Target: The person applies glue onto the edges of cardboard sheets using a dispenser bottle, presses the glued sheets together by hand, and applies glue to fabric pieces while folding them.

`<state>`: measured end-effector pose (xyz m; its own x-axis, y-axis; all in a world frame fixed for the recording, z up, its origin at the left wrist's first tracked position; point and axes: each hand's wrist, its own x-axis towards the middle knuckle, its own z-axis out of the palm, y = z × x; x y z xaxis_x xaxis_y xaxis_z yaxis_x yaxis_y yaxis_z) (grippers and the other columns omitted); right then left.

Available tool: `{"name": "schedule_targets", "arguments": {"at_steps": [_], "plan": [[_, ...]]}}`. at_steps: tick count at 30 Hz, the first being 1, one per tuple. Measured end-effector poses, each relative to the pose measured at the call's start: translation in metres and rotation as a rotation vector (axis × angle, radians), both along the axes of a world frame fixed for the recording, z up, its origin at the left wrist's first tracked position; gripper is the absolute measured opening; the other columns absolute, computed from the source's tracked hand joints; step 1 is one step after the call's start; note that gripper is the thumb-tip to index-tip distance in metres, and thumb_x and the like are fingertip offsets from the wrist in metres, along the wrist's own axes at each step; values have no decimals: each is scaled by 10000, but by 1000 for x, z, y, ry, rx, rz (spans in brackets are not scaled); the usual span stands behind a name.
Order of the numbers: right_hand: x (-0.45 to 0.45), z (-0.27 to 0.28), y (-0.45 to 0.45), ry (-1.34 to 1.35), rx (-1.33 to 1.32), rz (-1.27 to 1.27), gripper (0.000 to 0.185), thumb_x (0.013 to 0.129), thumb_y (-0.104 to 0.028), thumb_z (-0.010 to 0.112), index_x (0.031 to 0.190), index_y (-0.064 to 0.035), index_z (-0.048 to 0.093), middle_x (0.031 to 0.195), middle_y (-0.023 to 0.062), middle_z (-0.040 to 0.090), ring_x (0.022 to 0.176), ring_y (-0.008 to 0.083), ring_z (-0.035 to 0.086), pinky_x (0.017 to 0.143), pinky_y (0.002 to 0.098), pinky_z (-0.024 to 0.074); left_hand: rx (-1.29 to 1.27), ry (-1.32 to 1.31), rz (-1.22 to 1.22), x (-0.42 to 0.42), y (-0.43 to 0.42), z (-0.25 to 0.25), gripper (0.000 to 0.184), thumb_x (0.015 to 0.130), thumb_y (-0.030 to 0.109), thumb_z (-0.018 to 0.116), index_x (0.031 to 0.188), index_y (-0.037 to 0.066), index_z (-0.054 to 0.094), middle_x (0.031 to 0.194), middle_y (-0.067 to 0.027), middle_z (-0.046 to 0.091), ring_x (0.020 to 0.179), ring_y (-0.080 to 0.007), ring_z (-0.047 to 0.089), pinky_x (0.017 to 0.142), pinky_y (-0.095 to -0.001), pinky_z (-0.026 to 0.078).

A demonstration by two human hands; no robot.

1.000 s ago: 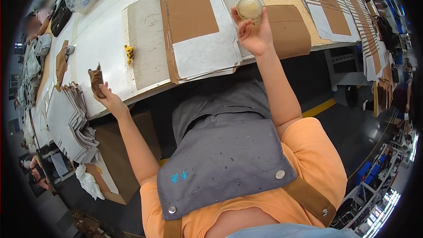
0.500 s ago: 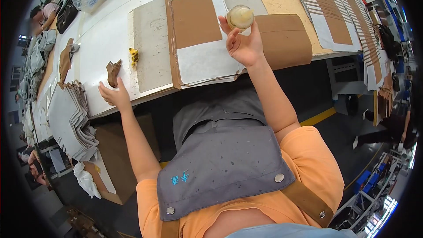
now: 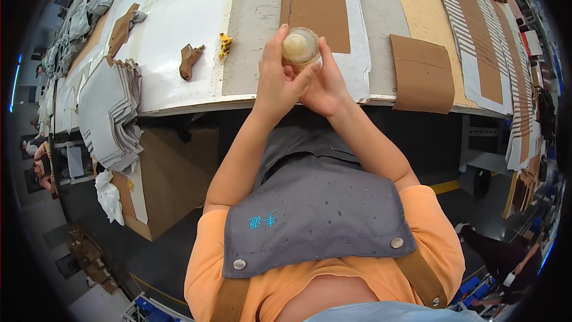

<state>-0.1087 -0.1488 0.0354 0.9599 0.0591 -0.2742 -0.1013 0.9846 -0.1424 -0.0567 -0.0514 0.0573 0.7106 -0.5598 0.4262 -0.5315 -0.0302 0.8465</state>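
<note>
Left hand (image 3: 275, 74) and right hand (image 3: 329, 86) clasp the jar (image 3: 301, 46) over the sheets (image 3: 358, 59), hiding part of the brown panel (image 3: 325, 15). Left: yellow item (image 3: 224, 46), brown piece (image 3: 190, 62), grey stack (image 3: 110, 119) at table (image 3: 170, 21) edge. Right: brown board (image 3: 423, 77).

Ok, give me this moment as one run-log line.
left grip: holding round container | right grip: holding round container | brown scrap: on white tabletop, unheld | yellow item: right of brown scrap
</note>
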Motion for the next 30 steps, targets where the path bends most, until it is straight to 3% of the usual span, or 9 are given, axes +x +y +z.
{"name": "schedule_targets", "arguments": {"at_steps": [2, 5, 9, 10, 16, 19, 25, 26, 30], "plan": [[-5, 7, 8, 9, -8, 39, 731, 878, -632, 341, 1258, -10, 400, 1175, 117, 523, 1015, 200, 544, 870, 327, 478, -24, 83, 10, 6, 4, -6, 589, 771, 167, 697, 1245, -40, 416, 1247, -187, 457, 1073, -277, 509, 877, -342, 431], [-6, 6, 17, 38, -75, 145, 681, 904, -583, 348, 1257, -3, 398, 1168, 113, 531, 976, 182, 564, 843, 316, 480, -15, 156, 69, 14, 19, -2, 556, 780, 188, 703, 1216, -45, 448, 1167, -162, 517, 986, -217, 550, 828, -310, 459], [-19, -9, 26, -62, -516, 376, 547, 941, -445, 389, 1242, 9, 432, 1084, 115, 593, 853, 151, 603, 782, 288, 486, -120, 429, 142, 32, 47, -1, 504, 787, 244, 714, 1146, -45, 510, 1023, -114, 588, 926, -149, 553, 789, -278, 469], [-23, -7, 24, -62, -611, 416, 509, 945, -406, 400, 1232, 11, 449, 1055, 113, 609, 817, 145, 608, 768, 281, 487, -146, 429, 153, 36, 53, -2, 475, 788, 263, 717, 1105, -42, 539, 930, -87, 613, 877, -129, 556, 762, -263, 471], [-35, -4, 6, -33, -897, 350, 407, 926, -323, 492, 1173, -1, 521, 950, 83, 639, 709, 91, 574, 709, 226, 466, 179, 306, 268, 36, 86, 7, 566, 743, 308, 746, 1134, -28, 512, 903, -81, 620, 826, -131, 573, 732, -266, 474], [-33, -4, 4, -16, -1005, 291, 346, 927, -239, 500, 1197, -23, 505, 1060, 89, 609, 802, 110, 589, 774, 246, 470, 250, 275, 297, 30, 93, 8, 642, 716, 346, 761, 1165, -20, 485, 898, -90, 621, 822, -142, 578, 718, -274, 478], [-26, -8, 32, -273, -1321, 193, 685, 839, -199, 641, 1387, -55, 256, 1335, 130, 398, 1104, 188, 475, 978, 329, 374, 363, 151, 330, 20, 100, 14, 686, 702, 373, 767, 1182, -9, 461, 878, -99, 613, 809, -158, 590, 720, -288, 481], [-23, -9, 36, -313, -1328, 202, 838, 778, -313, 706, 1394, -24, 215, 1326, 217, 399, 1137, 263, 481, 971, 367, 379, 403, 104, 344, 19, 102, 15, 689, 702, 376, 767, 1183, -7, 458, 873, -99, 610, 809, -160, 592, 723, -290, 481], [-18, -13, 51, -375, -1405, 233, 849, 774, -273, 717, 1405, -45, 197, 1318, 171, 406, 1205, 240, 420, 1020, 360, 324, 198, 325, 253, 11, 101, 11, 691, 711, 393, 758, 1188, -1, 449, 863, -89, 590, 781, -137, 571, 688, -281, 475]]}}
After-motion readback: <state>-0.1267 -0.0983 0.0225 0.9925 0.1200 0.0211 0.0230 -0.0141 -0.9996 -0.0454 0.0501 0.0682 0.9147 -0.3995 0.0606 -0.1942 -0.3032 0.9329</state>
